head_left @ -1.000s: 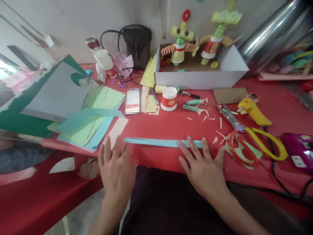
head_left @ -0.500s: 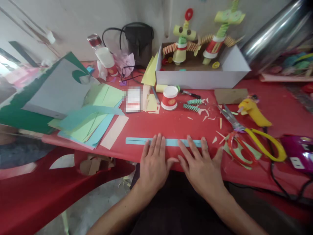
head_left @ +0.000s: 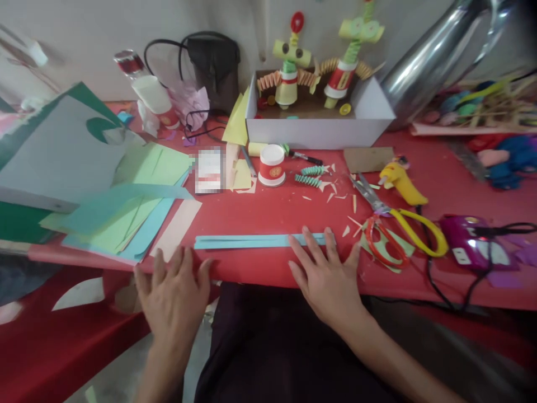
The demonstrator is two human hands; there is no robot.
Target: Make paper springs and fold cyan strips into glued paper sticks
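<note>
Two narrow blue paper strips (head_left: 243,241) lie side by side along the front of the red table (head_left: 251,212), nearly touching. My right hand (head_left: 327,268) rests with spread fingers on their right end. My left hand (head_left: 174,296) is off the strips, open at the table's front edge, nearest to a pale pink paper strip (head_left: 176,229). To the left of it lies a stack of green and blue paper sheets (head_left: 146,173). Scissors with red and yellow handles (head_left: 377,210) lie to the right of my right hand.
A white box (head_left: 319,133) with two paper figures stands at the back. In front of it are a paper cup (head_left: 272,165), folded green paper springs (head_left: 310,175) and paper scraps. A yellow glue gun (head_left: 405,183) and purple device (head_left: 474,240) with cables lie right.
My left hand has lifted off the blue strips and moved left to the table edge. My right hand stays on their right end. The view has shifted to the right.
</note>
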